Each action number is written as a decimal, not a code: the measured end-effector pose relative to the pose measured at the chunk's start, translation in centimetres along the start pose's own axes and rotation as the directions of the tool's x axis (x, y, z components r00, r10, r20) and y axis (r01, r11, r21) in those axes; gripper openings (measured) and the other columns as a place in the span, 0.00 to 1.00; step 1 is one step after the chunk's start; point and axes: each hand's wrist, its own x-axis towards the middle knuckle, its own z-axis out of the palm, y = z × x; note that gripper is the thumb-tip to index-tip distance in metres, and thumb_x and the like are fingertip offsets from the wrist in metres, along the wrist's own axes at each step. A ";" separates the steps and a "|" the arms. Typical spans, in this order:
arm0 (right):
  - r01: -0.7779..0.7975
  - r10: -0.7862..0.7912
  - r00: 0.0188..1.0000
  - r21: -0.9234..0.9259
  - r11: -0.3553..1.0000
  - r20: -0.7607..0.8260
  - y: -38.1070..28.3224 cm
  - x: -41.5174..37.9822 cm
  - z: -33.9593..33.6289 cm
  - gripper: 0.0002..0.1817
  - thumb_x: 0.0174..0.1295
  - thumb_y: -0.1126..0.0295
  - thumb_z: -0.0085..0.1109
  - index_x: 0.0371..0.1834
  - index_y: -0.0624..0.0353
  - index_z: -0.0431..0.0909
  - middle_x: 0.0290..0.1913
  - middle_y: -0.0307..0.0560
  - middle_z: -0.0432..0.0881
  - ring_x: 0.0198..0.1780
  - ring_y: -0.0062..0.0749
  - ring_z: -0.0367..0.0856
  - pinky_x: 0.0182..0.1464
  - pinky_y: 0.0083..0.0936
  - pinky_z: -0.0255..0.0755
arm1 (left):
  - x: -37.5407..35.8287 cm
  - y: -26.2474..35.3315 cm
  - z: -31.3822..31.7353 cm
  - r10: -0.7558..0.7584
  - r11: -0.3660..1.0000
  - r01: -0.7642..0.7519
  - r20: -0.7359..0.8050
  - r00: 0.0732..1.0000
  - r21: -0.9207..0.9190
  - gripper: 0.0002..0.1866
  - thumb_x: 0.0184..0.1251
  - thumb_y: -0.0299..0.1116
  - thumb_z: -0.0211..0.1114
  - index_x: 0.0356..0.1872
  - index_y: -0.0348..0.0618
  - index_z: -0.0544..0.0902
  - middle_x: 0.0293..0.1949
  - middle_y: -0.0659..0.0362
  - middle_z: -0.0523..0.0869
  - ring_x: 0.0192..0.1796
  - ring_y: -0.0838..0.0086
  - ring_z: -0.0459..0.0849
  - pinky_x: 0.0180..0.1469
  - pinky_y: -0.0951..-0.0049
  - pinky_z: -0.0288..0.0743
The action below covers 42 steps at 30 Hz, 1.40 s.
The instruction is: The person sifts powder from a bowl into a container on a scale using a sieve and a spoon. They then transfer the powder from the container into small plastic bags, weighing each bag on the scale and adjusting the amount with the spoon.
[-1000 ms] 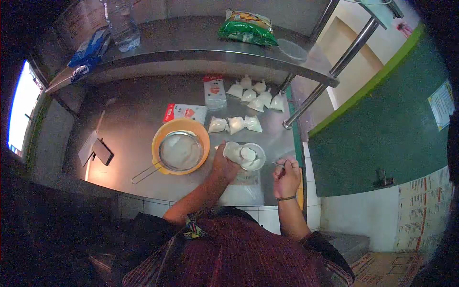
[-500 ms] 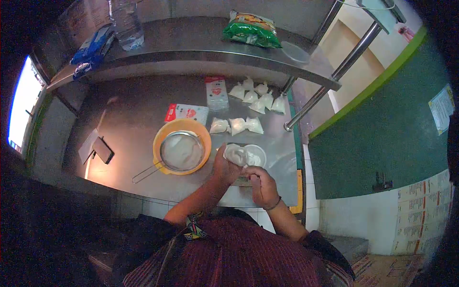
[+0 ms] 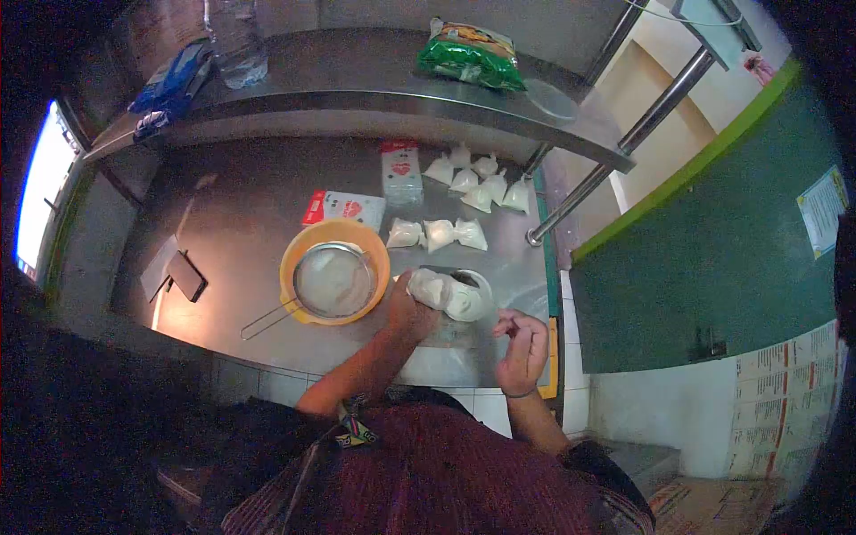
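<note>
Left hand [image 3: 411,314] clutches white bag [image 3: 428,288] by white bowl [image 3: 486,283], probably steadying it; right hand [image 3: 522,348] half-curled, can't tell if pinching.

A metal shelf [image 3: 339,73] spans the space above a metal table [image 3: 241,192], whose left side catches warm light [image 3: 178,312]. A bright opening [image 3: 46,187] glows at left; a green panel [image 3: 687,250] fills the right.

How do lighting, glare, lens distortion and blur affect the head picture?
Head view: the pane at far left is blown out white; head view: warm glare patches the left of the steel worktop; head view: wide-angle distortion bows the steel shelf, with black corners; head view: whether the right hand holds anything is too blurred to tell.
</note>
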 end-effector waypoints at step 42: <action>0.074 0.370 0.848 -0.776 0.626 0.379 4.8 3.2 -0.5 0.11 0.72 0.74 0.46 0.53 0.59 0.73 0.47 0.62 0.82 0.47 0.60 0.82 0.50 0.45 0.76 | 0.0 -0.4 -0.4 0.142 0.616 -0.307 0.280 0.949 0.726 0.22 0.71 0.29 0.63 0.62 0.37 0.69 0.55 0.50 0.80 0.58 0.65 0.81 0.63 0.66 0.75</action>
